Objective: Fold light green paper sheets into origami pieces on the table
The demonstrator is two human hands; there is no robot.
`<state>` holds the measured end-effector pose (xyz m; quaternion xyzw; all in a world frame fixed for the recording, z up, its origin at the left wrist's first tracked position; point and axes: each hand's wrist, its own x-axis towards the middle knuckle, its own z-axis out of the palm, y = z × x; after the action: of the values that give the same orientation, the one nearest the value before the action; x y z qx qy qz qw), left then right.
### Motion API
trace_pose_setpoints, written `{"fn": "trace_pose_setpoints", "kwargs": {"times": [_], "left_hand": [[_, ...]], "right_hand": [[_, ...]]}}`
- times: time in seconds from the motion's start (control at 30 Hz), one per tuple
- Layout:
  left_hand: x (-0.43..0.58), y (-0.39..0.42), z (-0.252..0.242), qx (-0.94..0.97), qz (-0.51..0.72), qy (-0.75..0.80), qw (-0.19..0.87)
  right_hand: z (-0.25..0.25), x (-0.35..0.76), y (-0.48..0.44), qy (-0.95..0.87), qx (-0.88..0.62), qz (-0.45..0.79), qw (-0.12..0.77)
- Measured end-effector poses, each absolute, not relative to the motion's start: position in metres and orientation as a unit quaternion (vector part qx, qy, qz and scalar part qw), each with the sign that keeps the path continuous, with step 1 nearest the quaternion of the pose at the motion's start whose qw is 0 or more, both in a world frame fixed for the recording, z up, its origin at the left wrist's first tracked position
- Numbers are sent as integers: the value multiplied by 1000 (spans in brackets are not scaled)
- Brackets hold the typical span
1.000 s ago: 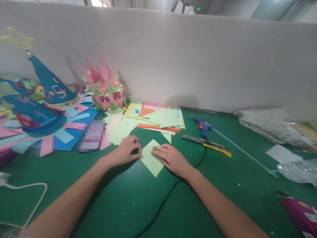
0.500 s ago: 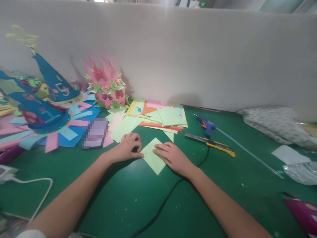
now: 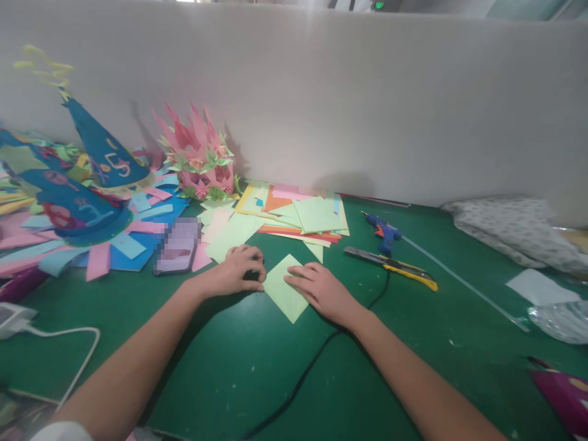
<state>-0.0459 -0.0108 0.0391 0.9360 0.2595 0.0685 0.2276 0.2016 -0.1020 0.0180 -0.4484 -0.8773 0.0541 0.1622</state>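
Observation:
A small square of light green paper [image 3: 288,297] lies on the green tabletop in front of me, turned so one corner points at me. My left hand [image 3: 239,271] is at its left corner, fingers curled and thumb and forefinger closed about the edge. My right hand [image 3: 324,291] lies on the right part of the square with its fingers stretched out flat, covering the right corner. Just behind the square is a pile of coloured paper sheets [image 3: 316,214], some green, orange and yellow.
To the right lie a yellow utility knife [image 3: 408,274], a blue glue gun [image 3: 386,233] and a clear glue stick [image 3: 463,280]. Left stand blue cone hats [image 3: 103,150], a pink paper crown [image 3: 197,153] and a phone [image 3: 178,246]. A black cable [image 3: 298,386] crosses the tabletop.
My left thumb and fingers have drawn slightly closer together at the paper's left corner. The right hand stays flat on the paper. The view has shifted very slightly.

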Motion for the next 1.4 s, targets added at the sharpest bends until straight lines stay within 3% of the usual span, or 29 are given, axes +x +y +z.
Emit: {"fn": "trace_pose_setpoints", "kwargs": {"times": [0.77,1.4], "left_hand": [[-46,-11,40,934,73,258,237],[-37,-23,44,945,95,273,154]], "right_hand": [[18,202,-103,-878,-451,62,145],[20,201,-104,-877,-456,57,141]]}}
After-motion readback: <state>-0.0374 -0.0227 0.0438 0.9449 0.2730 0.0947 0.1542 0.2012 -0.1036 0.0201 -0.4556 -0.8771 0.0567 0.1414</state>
